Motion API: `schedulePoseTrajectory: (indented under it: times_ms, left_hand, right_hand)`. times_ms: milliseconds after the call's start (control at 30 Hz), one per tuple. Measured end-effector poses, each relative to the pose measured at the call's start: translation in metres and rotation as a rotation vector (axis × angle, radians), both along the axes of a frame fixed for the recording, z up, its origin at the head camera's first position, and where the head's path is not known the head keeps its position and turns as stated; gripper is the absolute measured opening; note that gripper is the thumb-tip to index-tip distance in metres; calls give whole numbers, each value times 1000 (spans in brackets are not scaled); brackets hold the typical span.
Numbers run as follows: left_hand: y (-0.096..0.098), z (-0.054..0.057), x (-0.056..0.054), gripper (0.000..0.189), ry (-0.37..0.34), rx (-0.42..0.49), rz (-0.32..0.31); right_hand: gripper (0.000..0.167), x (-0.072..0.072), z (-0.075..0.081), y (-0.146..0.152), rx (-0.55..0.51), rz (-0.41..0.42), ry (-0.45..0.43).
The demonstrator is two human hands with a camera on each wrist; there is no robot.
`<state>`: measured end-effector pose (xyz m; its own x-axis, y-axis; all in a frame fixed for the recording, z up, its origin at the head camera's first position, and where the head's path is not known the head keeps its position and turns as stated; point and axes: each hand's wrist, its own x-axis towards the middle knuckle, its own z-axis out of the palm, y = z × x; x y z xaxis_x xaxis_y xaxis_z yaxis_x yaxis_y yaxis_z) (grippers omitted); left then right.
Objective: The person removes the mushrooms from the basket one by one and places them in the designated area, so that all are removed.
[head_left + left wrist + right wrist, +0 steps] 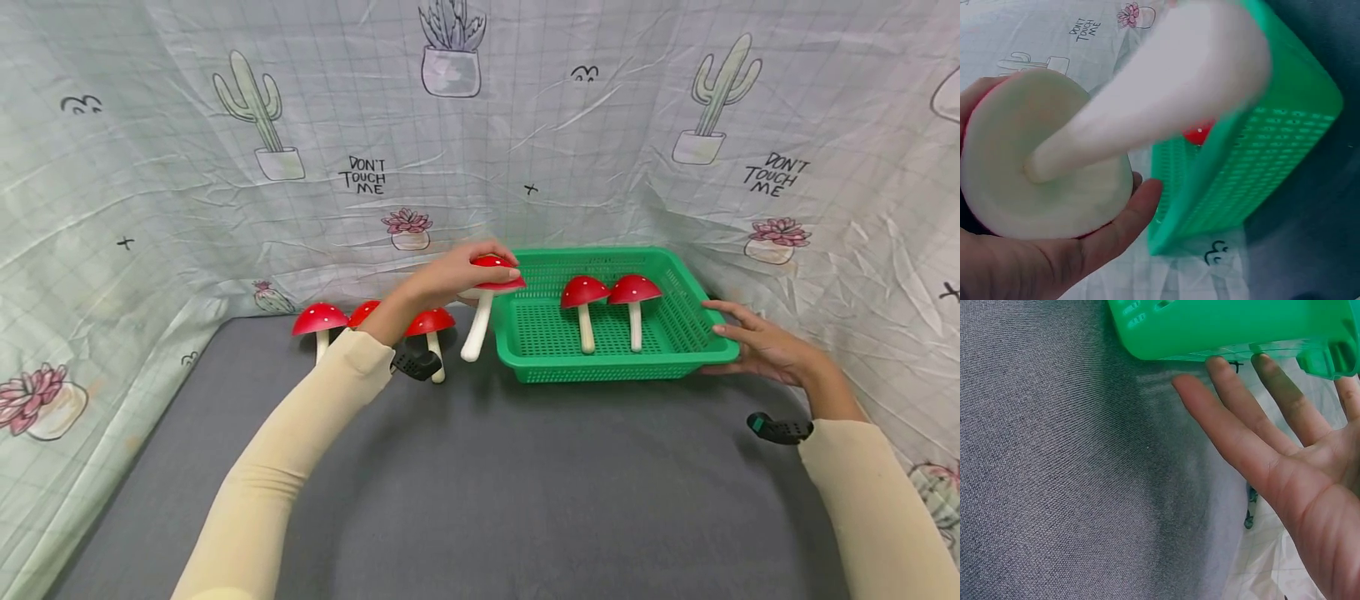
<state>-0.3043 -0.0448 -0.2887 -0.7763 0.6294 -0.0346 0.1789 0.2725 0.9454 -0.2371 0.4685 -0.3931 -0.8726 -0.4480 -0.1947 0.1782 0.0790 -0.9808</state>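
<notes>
My left hand point(457, 273) grips a toy mushroom point(480, 325) by its red, white-dotted cap, just off the left end of a green plastic basket point(600, 373). Its pale stem hangs down at a tilt; the left wrist view shows the cap's white underside point(997, 169) between thumb and fingers. Inside the basket lie two similar mushrooms point(584, 292) point(635, 289), side by side. At the basket's right end is my right hand point(772, 346), its fingers at the rim and outer wall. Spread and nearly straight fingers point(1235, 425) show in the right wrist view.
Left of the basket, more red-capped mushrooms point(320, 318) lie on the dark grey table point(525, 492), partly hidden behind my left forearm. A pale curtain point(480, 142) printed with cacti hangs behind and along both sides.
</notes>
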Motion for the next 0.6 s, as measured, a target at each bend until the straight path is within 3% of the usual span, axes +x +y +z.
schedulePoseTrajectory:
  times_ms: [367, 600]
  left_hand:
    - [-16, -9, 11, 31, -61, 105, 100]
    - [-26, -16, 19, 32, -172, 192, 106]
  right_hand:
    - [53, -1, 0, -1, -77, 33, 8]
    - [55, 6, -4, -2, -94, 33, 17]
